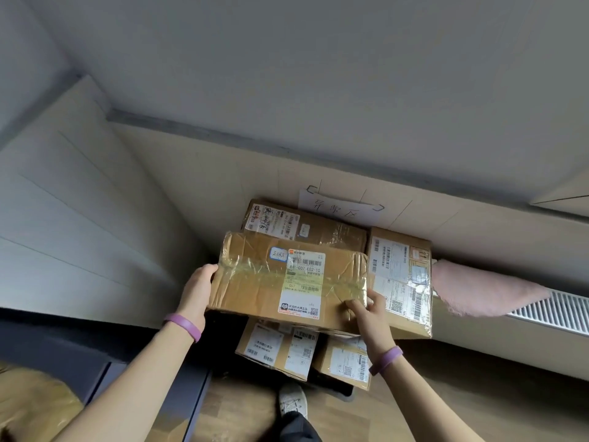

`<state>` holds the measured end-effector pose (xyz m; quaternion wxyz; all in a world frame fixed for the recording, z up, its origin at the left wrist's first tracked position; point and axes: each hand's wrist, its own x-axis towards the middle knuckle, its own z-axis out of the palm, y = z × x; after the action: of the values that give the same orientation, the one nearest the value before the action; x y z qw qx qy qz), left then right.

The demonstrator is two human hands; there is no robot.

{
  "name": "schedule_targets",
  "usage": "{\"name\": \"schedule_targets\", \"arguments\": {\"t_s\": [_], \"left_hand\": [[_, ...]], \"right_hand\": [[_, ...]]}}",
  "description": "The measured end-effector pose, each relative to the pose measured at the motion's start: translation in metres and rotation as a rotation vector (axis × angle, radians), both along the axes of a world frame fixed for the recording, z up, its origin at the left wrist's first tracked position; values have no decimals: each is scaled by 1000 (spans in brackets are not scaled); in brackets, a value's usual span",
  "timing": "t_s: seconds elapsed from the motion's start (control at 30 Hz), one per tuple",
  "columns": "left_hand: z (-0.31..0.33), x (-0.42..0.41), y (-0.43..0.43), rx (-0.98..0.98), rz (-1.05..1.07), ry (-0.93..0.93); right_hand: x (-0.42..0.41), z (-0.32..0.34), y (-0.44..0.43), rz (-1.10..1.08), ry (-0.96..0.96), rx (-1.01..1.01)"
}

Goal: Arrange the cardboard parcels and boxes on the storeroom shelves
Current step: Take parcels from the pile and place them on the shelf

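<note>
A flat taped cardboard parcel [255, 275] with a white shipping label sits between my hands at centre. My left hand [196, 290] holds its left end, fingers tucked underneath. My right hand [366, 309] grips its front right corner, thumb on top. Behind it lies another labelled parcel [331, 232]. A taller box [401, 275] stands to the right, touching the held parcel. Two smaller labelled boxes, one [275, 349] at left and one [345, 362] at right, lie lower down under the held parcel.
A paper sign [344, 208] with handwriting is stuck on the beige wall behind the stack. A pink fluffy thing [484, 291] lies over a white radiator [554, 311] at right. A brown parcel [32, 406] shows at bottom left. My shoe [293, 400] stands on the wooden floor.
</note>
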<state>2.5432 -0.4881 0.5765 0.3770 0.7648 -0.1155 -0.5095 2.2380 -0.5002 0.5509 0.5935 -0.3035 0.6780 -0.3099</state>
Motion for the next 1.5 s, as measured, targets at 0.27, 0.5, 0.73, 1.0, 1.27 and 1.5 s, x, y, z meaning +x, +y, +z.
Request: {"name": "schedule_targets", "arguments": {"t_s": [0.27, 0.5, 0.73, 1.0, 1.27, 1.5], "left_hand": [[-29, -18, -33, -24, -128, 67], [-58, -21, -20, 11, -141, 64], [-64, -16, -13, 69, -122, 100], [-53, -3, 21, 33, -72, 63], [-44, 17, 76, -19, -95, 19], [-55, 26, 121, 3, -158, 8]], "right_hand": [[-13, -18, -33, 133, 129, 69], [-8, -31, -21, 393, 574, 42], [-10, -34, -14, 350, 473, 44], [-3, -36, 22, 326, 445, 22], [15, -30, 80, 300, 391, -52], [21, -43, 137, 253, 341, -13]]}}
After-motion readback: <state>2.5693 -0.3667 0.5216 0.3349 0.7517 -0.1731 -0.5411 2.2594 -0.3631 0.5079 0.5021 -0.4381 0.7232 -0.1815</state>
